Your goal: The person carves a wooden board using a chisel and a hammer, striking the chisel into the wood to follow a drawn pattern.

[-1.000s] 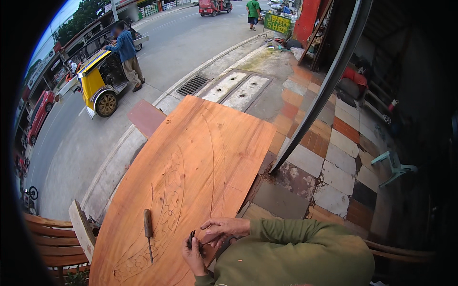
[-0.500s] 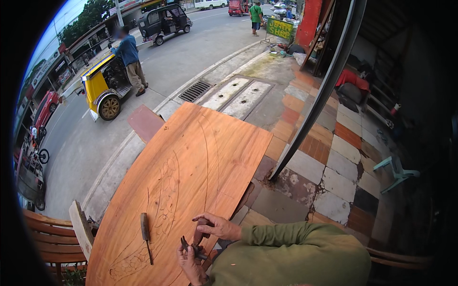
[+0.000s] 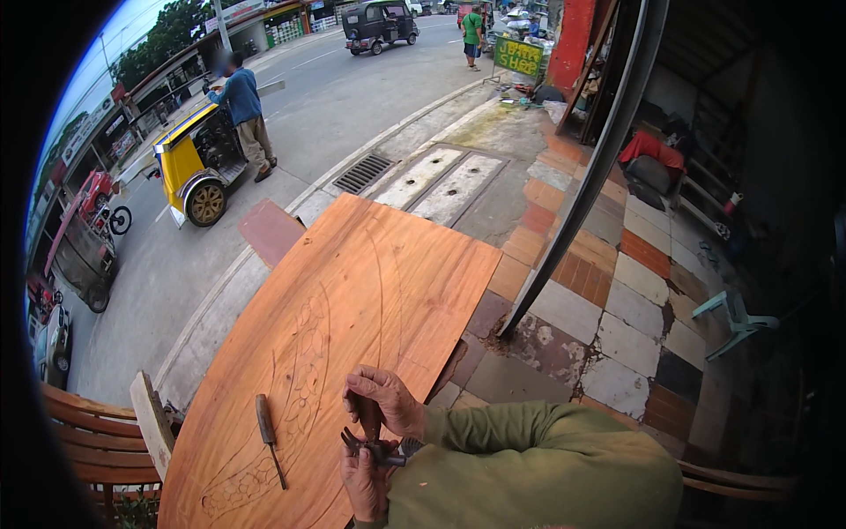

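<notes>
Right hand and left hand are close together over the near right edge of the wooden board, largest item logged; incised outlines run along its left part.

Hammer next in size, between the hands: claw toward left, striking face toward right, wooden handle pointing far. Left hand curled closed at the head, holding it. Right hand half closed, fingers bent about the handle; whether they grip or only rest, cannot tell.

Judgement: handling should go best with the head seated firmly in the left palm, fingertips clear of the claw points, right-hand force along the handle, not sideways.

Chisel, slimmest, lies on the board left of both hands, untouched, tip toward near side.
</notes>
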A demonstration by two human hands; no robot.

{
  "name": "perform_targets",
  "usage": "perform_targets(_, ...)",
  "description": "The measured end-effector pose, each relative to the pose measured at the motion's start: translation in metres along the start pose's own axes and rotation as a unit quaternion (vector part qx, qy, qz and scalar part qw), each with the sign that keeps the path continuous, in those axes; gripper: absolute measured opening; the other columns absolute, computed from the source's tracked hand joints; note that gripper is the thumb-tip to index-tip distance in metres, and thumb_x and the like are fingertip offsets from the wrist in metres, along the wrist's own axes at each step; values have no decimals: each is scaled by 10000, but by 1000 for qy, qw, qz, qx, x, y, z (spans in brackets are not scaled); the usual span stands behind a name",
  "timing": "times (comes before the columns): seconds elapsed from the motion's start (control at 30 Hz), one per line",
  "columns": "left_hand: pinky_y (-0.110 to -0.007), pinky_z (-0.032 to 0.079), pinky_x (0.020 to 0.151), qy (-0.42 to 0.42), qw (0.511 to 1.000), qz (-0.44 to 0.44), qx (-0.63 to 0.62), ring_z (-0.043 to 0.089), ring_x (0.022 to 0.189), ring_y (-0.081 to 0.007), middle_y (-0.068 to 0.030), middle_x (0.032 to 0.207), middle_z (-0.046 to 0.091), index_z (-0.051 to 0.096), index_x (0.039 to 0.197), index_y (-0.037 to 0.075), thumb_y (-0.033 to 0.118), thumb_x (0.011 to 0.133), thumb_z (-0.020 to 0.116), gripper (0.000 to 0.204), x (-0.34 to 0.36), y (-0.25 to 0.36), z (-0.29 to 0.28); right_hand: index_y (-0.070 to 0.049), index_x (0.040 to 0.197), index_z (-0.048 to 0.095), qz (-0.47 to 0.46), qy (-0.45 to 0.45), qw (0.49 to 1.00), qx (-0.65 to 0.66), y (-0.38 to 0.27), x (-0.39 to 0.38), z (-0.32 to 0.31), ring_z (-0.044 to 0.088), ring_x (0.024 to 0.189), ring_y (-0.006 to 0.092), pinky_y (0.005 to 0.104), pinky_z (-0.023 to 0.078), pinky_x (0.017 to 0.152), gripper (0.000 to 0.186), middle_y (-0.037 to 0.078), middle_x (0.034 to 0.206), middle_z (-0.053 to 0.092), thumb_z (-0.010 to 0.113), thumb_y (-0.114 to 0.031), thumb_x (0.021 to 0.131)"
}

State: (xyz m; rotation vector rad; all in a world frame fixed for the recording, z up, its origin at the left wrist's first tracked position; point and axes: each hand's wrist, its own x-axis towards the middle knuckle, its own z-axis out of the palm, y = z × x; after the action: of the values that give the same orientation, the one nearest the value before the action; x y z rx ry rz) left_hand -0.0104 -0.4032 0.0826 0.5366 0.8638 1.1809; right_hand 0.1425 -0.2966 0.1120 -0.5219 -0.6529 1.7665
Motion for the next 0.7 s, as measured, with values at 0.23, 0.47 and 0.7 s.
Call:
perform_targets(0.23, -430, 634, 821, -16, 995, 81, 48, 751, 924, -316, -184, 1050, 718, 503, 1266, 41, 226, 1026, 675, 349, 6, 2, 0, -105, 801, 539, -27, -10, 999, 30, -13, 2, 29, 492, 539, 77, 243, 444, 521, 397, -1, 640, 521, 600, -390, 1071)
perform_targets(0.47, -398, 621, 794, -20, 990, 71, 123, 747, 863, -273, -169, 1018, 717, 522, 1271, 21, 239, 1018, 686, 372, 10, 14, 4, -88, 789, 494, -81, -22, 992, 93, -3, 0, 11, 464, 528, 92, 272, 426, 491, 395, 18, 631, 495, 563, -331, 1093)
perform_targets(0.7, -372, 615, 762, 17, 991, 41, 130, 737, 850, -247, -156, 1012, 706, 524, 1302, 22, 246, 1024, 675, 387, 11, 10, -8, -107, 802, 501, -48, 2, 996, 76, 14, 5, 2, 512, 537, 99, 260, 459, 504, 387, 18, 638, 520, 582, -361, 1083)
